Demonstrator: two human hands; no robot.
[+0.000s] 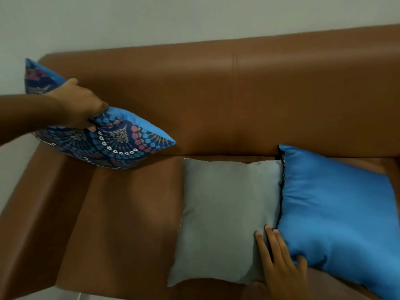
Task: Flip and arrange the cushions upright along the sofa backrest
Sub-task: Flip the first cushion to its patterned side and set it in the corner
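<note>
A: What is nearest?

B: The right hand, lying flat with its fingers spread and released, gripping nothing. They rest on the near right corner of the grey cushion, and the thumb presses into the near edge of the plain blue cushion.

A: How do those two lie?

B: Both flat on the seat of the brown sofa. The grey one is matte and square, stretching away from the fingers to the backrest. The blue one is glossy, just to the right of the fingers, with a dark trimmed edge touching the grey cushion's right side; its far corner meets the backrest.

A: And farther off?

B: The left hand is clenched on the patterned cushion, fingers pinching its top edge. That cushion is dark blue with red, blue and white flower motifs and a plain blue back. It hangs tilted below the fingers, lifted off the seat at the sofa's left end, before the backrest.
</note>
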